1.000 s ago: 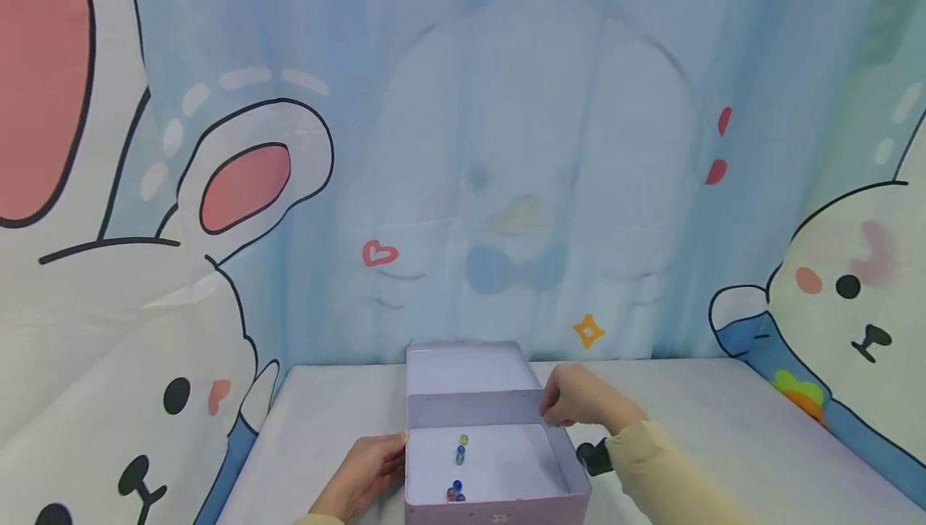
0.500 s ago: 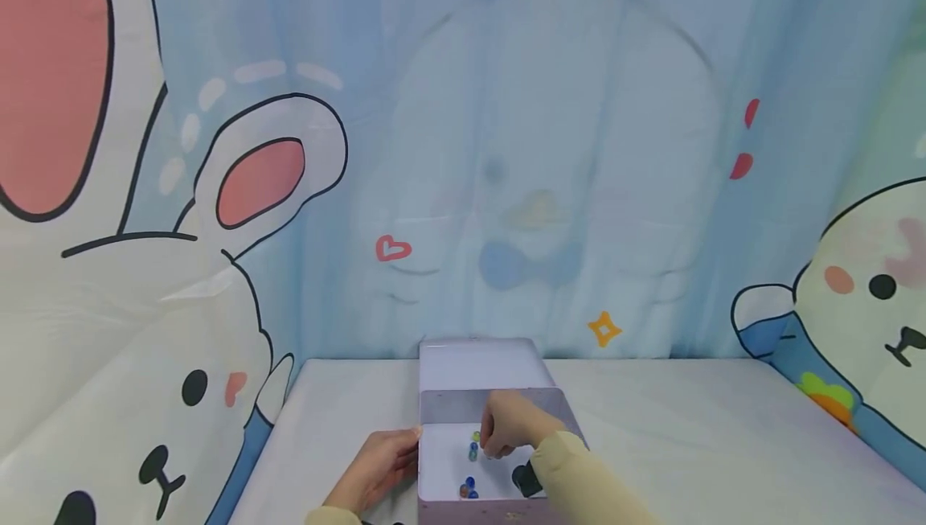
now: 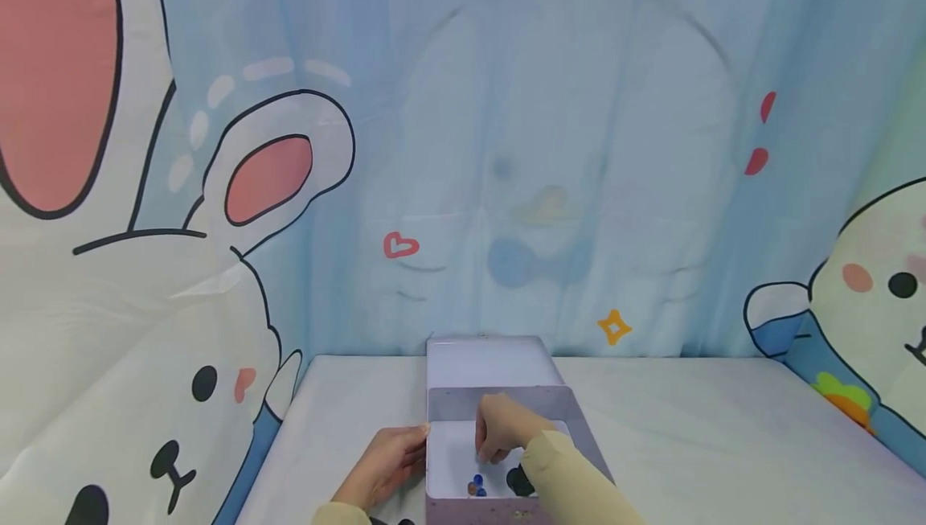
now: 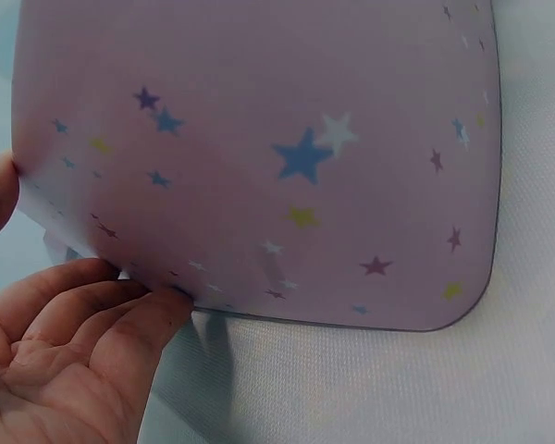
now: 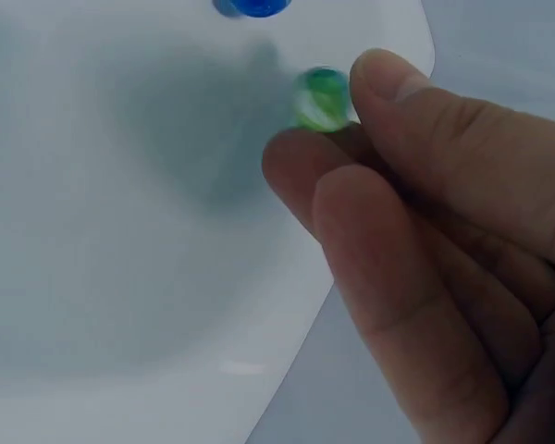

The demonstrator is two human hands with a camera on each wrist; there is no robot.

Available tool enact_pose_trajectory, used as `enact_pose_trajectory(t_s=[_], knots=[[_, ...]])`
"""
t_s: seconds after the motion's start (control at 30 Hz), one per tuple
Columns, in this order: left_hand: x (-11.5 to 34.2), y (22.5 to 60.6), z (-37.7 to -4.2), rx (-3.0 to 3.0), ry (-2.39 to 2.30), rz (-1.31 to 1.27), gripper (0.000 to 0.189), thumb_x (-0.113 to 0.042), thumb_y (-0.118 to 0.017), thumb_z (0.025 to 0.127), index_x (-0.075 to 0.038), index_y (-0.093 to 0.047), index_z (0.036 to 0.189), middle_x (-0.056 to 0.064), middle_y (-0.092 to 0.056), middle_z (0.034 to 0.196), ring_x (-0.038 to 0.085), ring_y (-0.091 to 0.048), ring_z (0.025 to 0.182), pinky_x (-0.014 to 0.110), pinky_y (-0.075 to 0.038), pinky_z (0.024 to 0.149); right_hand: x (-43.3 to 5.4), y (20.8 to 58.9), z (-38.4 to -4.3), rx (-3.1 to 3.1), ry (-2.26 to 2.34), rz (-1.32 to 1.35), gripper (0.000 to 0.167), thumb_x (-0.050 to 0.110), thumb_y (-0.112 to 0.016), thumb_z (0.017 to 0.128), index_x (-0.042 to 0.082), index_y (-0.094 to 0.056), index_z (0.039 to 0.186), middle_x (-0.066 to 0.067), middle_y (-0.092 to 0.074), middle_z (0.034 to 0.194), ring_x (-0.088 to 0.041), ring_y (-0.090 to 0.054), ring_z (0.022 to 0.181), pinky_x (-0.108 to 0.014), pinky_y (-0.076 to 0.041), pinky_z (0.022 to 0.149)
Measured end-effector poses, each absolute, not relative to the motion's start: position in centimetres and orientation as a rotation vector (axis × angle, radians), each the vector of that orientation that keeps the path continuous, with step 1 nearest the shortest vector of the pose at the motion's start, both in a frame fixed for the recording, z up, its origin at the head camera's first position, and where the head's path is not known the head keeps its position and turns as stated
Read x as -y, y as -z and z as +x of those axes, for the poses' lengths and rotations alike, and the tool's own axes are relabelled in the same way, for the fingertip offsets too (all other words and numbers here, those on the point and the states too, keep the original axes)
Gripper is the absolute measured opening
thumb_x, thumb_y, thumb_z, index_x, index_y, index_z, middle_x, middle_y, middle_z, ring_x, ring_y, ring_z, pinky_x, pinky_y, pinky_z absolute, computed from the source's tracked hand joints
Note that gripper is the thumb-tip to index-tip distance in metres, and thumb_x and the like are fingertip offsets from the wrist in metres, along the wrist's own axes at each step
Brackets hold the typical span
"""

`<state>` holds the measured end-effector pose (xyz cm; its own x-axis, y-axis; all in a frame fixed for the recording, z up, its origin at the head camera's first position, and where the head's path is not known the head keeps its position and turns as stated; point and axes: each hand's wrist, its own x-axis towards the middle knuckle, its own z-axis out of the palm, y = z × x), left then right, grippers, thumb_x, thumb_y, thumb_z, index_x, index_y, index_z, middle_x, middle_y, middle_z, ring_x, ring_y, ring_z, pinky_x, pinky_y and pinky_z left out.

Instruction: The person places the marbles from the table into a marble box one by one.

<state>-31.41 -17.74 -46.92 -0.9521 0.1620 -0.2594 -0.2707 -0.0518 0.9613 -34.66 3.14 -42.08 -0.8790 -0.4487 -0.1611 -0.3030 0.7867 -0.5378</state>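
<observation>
A lilac tin box (image 3: pixel 463 510) with a white inside stands on the table, its lid (image 3: pixel 495 360) folded back. My left hand (image 3: pixel 387 465) holds the box at its left side. In the left wrist view the thumb is at one edge of the star-printed wall (image 4: pixel 231 203) and the fingertips (image 4: pixel 171 301) are at the other. Reaching into the box, my right hand (image 3: pixel 506 427) pinches a green marble (image 5: pixel 323 98) between thumb and fingertips, close over the floor. Several marbles (image 3: pixel 477 481), blue and brownish, lie near the front wall. The hand hides the box floor behind it.
A white cloth covers the table (image 3: pixel 673 428) around the box. Behind the table hangs a blue curtain (image 3: pixel 448 147) printed with cartoon animals. A blue marble (image 5: pixel 257 6) shows at the top of the right wrist view.
My right hand has come from the box's right rim in over its floor, then slightly left and down to the marbles. The left hand stays on the box; the whole view shifts slightly.
</observation>
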Motion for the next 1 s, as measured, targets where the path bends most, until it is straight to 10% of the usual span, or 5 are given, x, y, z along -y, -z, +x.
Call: enact_pose_trajectory(t_s=[0.5,1.0], knots=[[17.6,46.6,-31.3,-1.925,-2.081,-0.116,0.056,-0.018,-0.055,0.106,0.025,-0.041,0.138,0.033,-0.059,0.137,0.042,-0.058,0.132,0.051,-0.051,0.111,-6.5,39.6,-34.8,-2.718,0.872,-0.595,0.014,-0.005,-0.082,0.079,0.004,-0.074,0.072,-0.004,-0.07,0.065,-0.015,-0.068,0.059,-0.028,-0.062,0.056],[17.8,46.3,-30.6,-1.943,-2.049,-0.077,0.06,-0.021,-0.054,0.106,0.026,-0.037,0.14,0.038,-0.048,0.146,0.05,-0.045,0.141,0.056,-0.043,0.116,-26.2,34.8,-32.7,-2.923,0.732,-0.105,0.009,0.006,-0.08,0.085,0.002,-0.075,0.092,-0.004,-0.071,0.081,-0.016,-0.066,0.072,-0.033,-0.064,0.07]])
